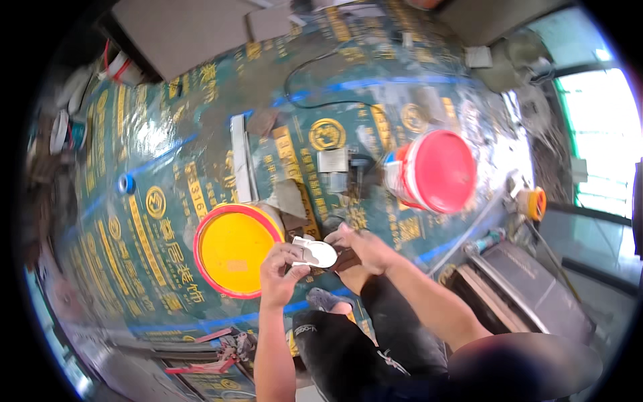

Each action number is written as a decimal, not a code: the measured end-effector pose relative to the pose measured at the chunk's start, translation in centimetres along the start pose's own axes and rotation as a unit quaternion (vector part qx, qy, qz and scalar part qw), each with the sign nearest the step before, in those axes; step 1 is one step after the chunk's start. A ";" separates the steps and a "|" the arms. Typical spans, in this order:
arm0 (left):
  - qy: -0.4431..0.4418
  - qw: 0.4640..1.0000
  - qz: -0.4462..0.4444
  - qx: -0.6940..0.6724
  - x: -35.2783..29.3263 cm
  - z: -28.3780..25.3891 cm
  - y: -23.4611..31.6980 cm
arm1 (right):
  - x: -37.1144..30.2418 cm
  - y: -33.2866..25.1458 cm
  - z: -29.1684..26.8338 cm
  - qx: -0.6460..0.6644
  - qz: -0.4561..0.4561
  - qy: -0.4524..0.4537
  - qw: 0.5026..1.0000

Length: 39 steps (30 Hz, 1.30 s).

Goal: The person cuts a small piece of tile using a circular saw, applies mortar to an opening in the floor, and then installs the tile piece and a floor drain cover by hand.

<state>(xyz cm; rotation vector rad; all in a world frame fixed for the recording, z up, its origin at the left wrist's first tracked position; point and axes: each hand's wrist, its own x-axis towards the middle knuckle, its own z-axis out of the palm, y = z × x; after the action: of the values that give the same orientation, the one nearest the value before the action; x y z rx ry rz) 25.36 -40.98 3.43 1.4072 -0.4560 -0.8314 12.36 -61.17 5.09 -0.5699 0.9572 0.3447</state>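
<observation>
Now, hands: both hands meet just below the middle of the frame and hold one small white piece together.
Left hand: the left hand [281, 271] comes up from the lower edge, and its fingers are curled tight around the left end of the white piece [315, 253].
Right hand: the right hand [362, 246] comes in from the lower right, and its fingertips pinch the right end of the same piece.
White piece: it is flat with a rounded end. Its long side runs left to right across the frame, and the rounded end points right, toward the right hand.
Where it is: it is held up over the person's knees, just right of the yellow bucket [234, 249], with a dark flap partly hidden under it.
Yellow bucket: it has a red rim and sits left of the hands, very near the left hand.
Red bucket: the red bucket [432, 171] lies on its side in the upper right, well apart from the hands.
Floor sheet: the green floor sheet [147, 161] with yellow marks covers the floor, with open room on the left side and in the lower left.
Edges: a metal strip [240, 157] lies above the yellow bucket, a black cable [315, 100] loops near the top, and a grey box [529, 288] fills the lower right.
</observation>
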 end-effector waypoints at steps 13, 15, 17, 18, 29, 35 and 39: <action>-0.147 0.975 -0.123 0.111 -11.5 26.8 22.7 | -41.9 -0.3 -7.8 -0.348 -0.212 0.194 0.892; -0.229 0.944 -0.135 0.194 -10.2 34.3 24.0 | -46.1 -1.8 -11.9 -0.373 -0.222 0.198 0.879; -0.295 0.907 -0.106 0.282 -9.2 41.4 25.5 | -49.3 -2.2 -16.0 -0.375 -0.222 0.197 0.878; -0.298 0.909 -0.087 0.278 -8.8 44.3 25.4 | -50.1 -2.3 -18.2 -0.376 -0.240 0.211 0.870; -0.282 0.904 0.123 0.297 -5.8 79.0 25.1 | -68.4 -4.7 -46.7 0.178 -0.432 0.282 0.838; -0.338 0.853 0.247 0.311 -3.9 90.9 25.1 | -70.8 -7.1 -52.7 0.199 -0.438 0.300 0.824; -0.389 0.839 0.213 0.315 -1.7 97.6 24.8 | -71.0 -11.0 -56.1 0.165 -0.436 0.355 0.810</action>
<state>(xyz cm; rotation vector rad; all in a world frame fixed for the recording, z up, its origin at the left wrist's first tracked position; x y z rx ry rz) -40.54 -106.63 41.91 1.4053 -1.7392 -0.8934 -57.63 -105.51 43.19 -0.7660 1.3088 -0.9205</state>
